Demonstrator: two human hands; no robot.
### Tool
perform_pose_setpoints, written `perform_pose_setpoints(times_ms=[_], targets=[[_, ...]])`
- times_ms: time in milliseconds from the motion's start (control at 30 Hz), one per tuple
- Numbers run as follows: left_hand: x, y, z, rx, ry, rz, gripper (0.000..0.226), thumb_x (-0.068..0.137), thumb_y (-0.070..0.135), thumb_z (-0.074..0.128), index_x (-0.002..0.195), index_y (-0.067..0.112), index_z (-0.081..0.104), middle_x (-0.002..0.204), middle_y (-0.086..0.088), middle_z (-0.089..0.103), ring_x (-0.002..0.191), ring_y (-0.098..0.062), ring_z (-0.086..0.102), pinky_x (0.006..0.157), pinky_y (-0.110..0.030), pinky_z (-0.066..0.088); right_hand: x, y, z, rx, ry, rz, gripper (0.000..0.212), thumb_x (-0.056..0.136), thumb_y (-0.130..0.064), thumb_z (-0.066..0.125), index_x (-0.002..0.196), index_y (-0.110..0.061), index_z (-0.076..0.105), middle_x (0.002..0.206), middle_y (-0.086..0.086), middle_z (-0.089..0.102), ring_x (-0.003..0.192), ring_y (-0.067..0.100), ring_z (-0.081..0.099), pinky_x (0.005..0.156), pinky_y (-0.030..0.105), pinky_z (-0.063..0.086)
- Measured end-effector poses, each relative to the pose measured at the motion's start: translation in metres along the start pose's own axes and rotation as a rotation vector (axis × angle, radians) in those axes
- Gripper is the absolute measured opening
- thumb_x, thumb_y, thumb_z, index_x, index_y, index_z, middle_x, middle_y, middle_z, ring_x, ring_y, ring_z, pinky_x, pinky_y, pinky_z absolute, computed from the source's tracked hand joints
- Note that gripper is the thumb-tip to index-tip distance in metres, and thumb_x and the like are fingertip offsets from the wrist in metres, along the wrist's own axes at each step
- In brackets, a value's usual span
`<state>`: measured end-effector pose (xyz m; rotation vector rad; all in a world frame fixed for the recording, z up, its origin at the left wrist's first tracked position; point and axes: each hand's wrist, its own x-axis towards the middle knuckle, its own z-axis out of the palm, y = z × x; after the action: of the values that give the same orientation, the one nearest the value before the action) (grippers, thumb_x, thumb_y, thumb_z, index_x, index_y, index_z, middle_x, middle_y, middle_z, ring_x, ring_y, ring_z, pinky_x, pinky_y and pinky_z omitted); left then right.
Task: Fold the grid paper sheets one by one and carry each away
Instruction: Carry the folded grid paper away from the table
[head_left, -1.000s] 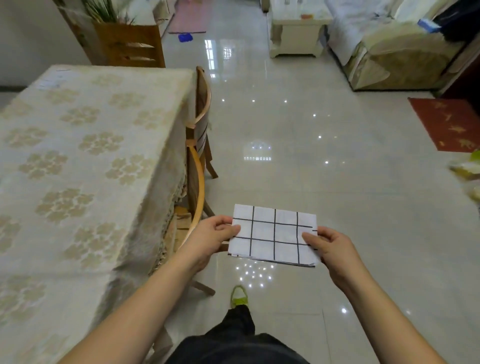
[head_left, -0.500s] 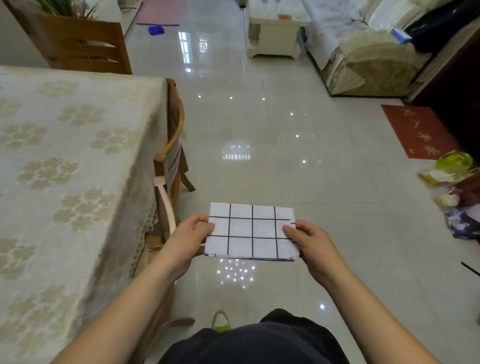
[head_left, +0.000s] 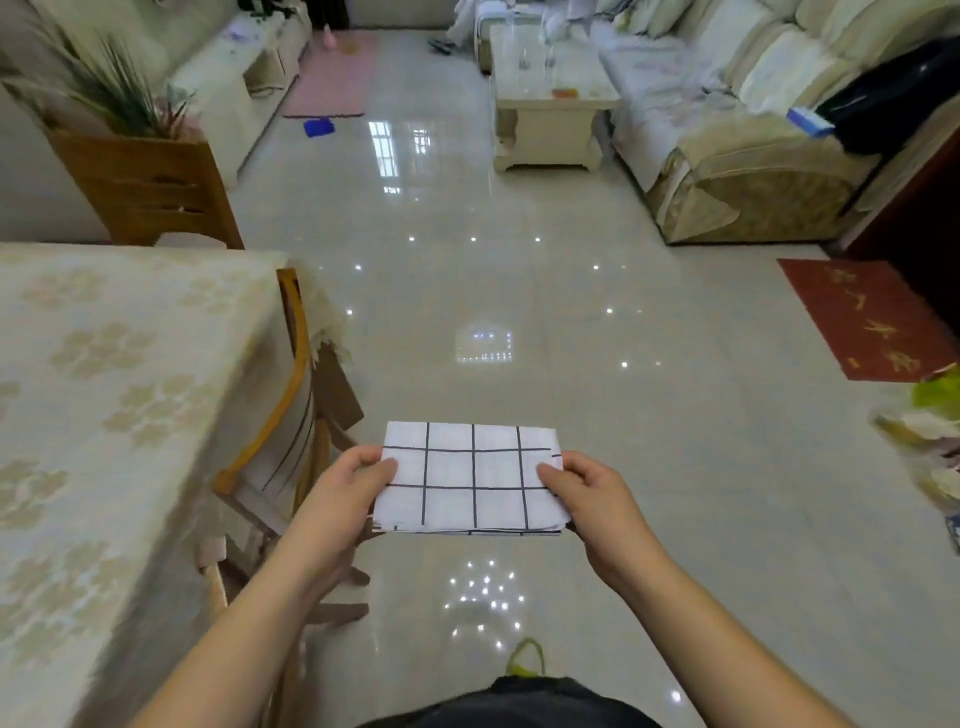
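Both hands, left hand (head_left: 337, 499) and right hand (head_left: 592, 499), still pinch folded grid paper sheet (head_left: 470, 480), now clear of table (head_left: 104, 415), carrying underway.

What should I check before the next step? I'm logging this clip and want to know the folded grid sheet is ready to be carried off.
1. Folded grid paper folded flat, layers showing at its near edge: ok.
2. Left hand pinches the left edge: ok.
3. Right hand pinches the right edge: ok.
4. Sheet clear of the table and the chair: ok.
5. Floor straight ahead free of obstacles: ok.
6. Drop-off place: cannot tell.
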<state>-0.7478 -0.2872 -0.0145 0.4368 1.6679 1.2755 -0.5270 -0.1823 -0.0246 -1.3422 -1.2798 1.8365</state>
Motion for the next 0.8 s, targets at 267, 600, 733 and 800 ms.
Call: perform_pose_setpoints(times_ms=[267,600,733,800], targets=[[0.059,0.038,0.01,-0.048,0.058,-0.015,0.016,0.094,0.014,0.057,0.108,0.01,0.062,0.098,-0.014,0.073,0.08,-0.024,0.071,0.061,-0.031,0.056,0.086,-0.048,0.006,-0.004,-0.074,0.013,0.013,0.093,-0.011,0.059,0.097,-0.009,0.071,0.089,0.004,0.076,0.076,0.013,0.069,0.065,0.024,0.05],[0.185,0.079,-0.043,-0.174,0.115,-0.008,0.011,0.095,0.011,0.055,0.103,0.01,0.061,0.09,-0.013,0.075,0.07,-0.019,0.071,0.053,-0.027,0.055,0.215,-0.099,0.091,-0.06,-0.126,0.04,0.013,0.093,-0.011,0.059,0.095,-0.008,0.072,0.09,0.007,0.076,0.077,0.015,0.07,0.063,0.024,0.05],[0.23,0.108,-0.061,-0.18,0.121,0.004,0.01,0.095,0.01,0.054,0.1,0.01,0.063,0.093,-0.013,0.074,0.074,-0.02,0.071,0.068,-0.033,0.057,0.258,-0.127,0.123,-0.065,-0.145,0.033,0.014,0.094,-0.011,0.058,0.099,-0.007,0.071,0.092,0.008,0.076,0.078,0.015,0.07,0.064,0.024,0.05],[0.251,0.123,-0.069,-0.172,0.123,-0.009,0.012,0.095,0.012,0.055,0.103,0.009,0.064,0.097,-0.015,0.073,0.081,-0.026,0.071,0.08,-0.045,0.056,0.277,-0.137,0.132,-0.055,-0.142,0.028,0.014,0.094,-0.01,0.058,0.1,-0.005,0.07,0.092,0.009,0.076,0.078,0.016,0.069,0.065,0.026,0.05]])
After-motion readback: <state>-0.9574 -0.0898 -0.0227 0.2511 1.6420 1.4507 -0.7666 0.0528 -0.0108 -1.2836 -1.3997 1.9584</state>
